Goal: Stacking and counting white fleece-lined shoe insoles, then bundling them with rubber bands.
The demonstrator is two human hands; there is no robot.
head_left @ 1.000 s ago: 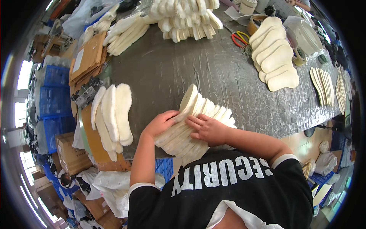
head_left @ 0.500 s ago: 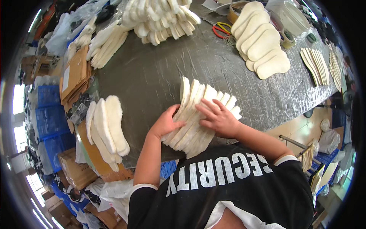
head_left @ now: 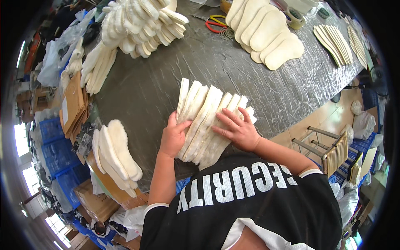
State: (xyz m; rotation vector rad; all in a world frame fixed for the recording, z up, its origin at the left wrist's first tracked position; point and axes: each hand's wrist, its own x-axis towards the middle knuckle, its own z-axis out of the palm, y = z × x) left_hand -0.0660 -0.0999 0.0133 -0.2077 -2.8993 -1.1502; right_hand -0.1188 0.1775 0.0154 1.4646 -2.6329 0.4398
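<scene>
On the near edge of the table, a row of cream fleece insoles (head_left: 204, 121) stands on edge, packed side by side and fanned out at the far end. My left hand (head_left: 173, 135) grips the row's left side, its thumb across the top edges; some of its fingers are hidden. From the right, my right hand (head_left: 238, 128) lies over the row with its fingers spread on the insoles. To the left of my left hand lies a small pile of fluffy insoles (head_left: 118, 150), at the table's left edge.
Far left holds a big heap of fleece insoles (head_left: 137, 29). Overlapping flat insoles (head_left: 266, 33) lie at the far right, beside red-and-yellow-handled scissors (head_left: 216, 23) and a tape roll (head_left: 296, 18). More insoles (head_left: 333, 43) stand farther right. A metal-framed stool (head_left: 329, 150) is below the right edge.
The whole view has shifted, bringing the stool further into sight. The insoles at the row's left end have spread apart, and my left thumb lies in a different spot on them.
</scene>
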